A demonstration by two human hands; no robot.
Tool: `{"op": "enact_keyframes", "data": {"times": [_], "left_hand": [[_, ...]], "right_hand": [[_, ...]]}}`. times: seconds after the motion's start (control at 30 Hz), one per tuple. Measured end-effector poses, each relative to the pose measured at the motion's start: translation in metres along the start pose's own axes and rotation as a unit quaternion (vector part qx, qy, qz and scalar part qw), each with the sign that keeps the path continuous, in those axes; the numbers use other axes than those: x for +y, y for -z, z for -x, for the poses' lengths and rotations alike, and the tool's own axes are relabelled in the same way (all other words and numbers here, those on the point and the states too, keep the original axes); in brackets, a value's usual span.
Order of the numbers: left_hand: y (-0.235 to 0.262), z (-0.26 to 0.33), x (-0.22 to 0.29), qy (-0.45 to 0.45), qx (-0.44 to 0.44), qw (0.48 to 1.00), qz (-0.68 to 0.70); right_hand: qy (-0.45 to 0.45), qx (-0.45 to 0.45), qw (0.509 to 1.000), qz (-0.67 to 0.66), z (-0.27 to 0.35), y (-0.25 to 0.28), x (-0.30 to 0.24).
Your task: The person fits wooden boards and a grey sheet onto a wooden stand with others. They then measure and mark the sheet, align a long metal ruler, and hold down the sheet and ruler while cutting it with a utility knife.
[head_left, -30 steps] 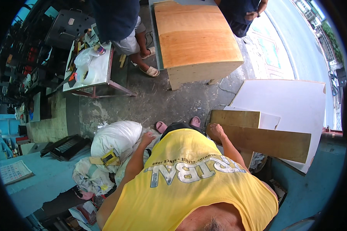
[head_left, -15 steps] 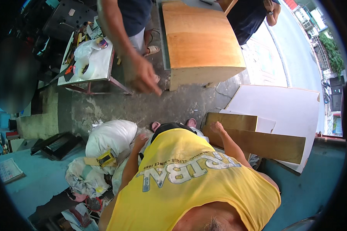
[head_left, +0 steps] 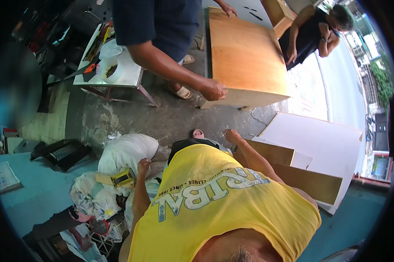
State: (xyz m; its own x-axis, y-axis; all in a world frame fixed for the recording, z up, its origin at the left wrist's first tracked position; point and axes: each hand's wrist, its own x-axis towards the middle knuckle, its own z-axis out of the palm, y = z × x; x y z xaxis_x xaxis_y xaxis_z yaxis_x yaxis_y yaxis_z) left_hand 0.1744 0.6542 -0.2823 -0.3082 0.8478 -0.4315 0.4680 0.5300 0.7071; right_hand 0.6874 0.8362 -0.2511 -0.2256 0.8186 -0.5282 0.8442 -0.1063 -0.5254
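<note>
My left hand (head_left: 143,166) hangs at my side with its fingers loosely curled and nothing visible in it. It is beside a bulging white sack (head_left: 129,153), near a yellow-and-black object (head_left: 123,178) lying on the bags. My right hand (head_left: 233,136) is held out low on the other side, fingers curled in, with nothing visible in it. It is just left of a brown wooden board (head_left: 273,152). In front stands a wooden cabinet-like piece (head_left: 249,52) with an orange-brown top. A co-worker's hand (head_left: 213,89) touches its near left corner, and their other hand (head_left: 228,9) is at its far edge.
A small metal-legged table (head_left: 129,65) at the left holds a white tub (head_left: 111,72) and a handsaw (head_left: 91,69). White panels (head_left: 319,135) lean at the right behind boards. Another person (head_left: 308,35) is beyond the cabinet. A black slatted object (head_left: 62,158) lies left.
The co-worker's arm has come down to the cabinet's near corner. My right hand has moved left and forward from beside the boards; my left hand has drawn back a little. The view has shifted.
</note>
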Motion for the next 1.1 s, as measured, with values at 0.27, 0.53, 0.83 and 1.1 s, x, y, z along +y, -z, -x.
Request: {"op": "enact_keyframes", "data": {"times": [0.27, 0.53, 0.83, 1.1], "left_hand": [[-0.025, 0.009, 0.057, -0.007, -0.054, 0.998, -0.037], [0.012, 0.005, 0.082, 0.098, 0.017, 0.995, -0.007], [0.064, -0.032, 0.038, 0.100, 0.067, 0.989, 0.088], [0.171, -0.109, 0.004, 0.112, 0.093, 0.983, 0.113]], "right_hand": [[0.179, 0.093, 0.979, 0.022, -0.079, 0.041, 0.013], [0.155, 0.019, 0.985, -0.077, -0.101, 0.024, -0.060], [0.181, -0.099, 0.975, -0.085, -0.141, -0.025, -0.164], [0.251, -0.133, 0.959, 0.008, -0.199, -0.026, -0.375]]}}
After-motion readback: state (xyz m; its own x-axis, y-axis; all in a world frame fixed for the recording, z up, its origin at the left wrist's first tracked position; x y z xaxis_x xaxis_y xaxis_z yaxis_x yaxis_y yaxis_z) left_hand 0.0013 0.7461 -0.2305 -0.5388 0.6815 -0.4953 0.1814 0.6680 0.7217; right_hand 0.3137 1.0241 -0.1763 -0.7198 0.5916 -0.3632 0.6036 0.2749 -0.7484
